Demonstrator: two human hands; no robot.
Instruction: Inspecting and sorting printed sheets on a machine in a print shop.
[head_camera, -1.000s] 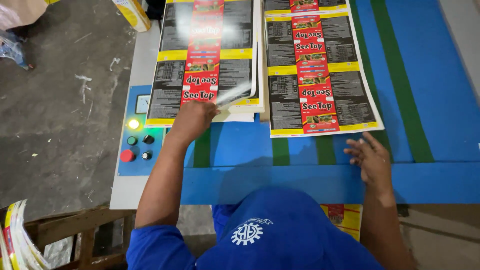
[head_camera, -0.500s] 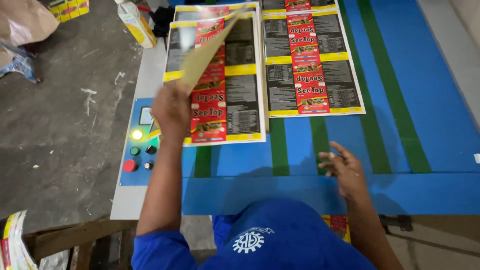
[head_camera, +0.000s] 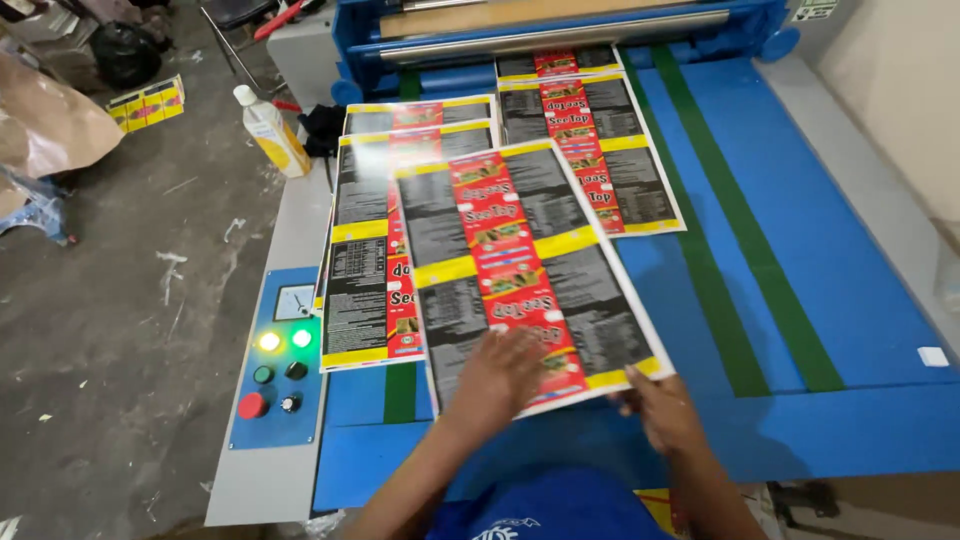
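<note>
Glossy printed sheet (head_camera: 520, 270), red, black and yellow, now lies skewed across the blue worktop (head_camera: 850, 300), overlapping the stack (head_camera: 365, 290) it was peeled from half a second ago. Left hand (head_camera: 505, 375) presses flat on its near edge, fingers spread; right hand (head_camera: 665, 410) pinches the near right corner. So the sheet is separated and being squared up beside the control panel (head_camera: 275, 375).
</note>
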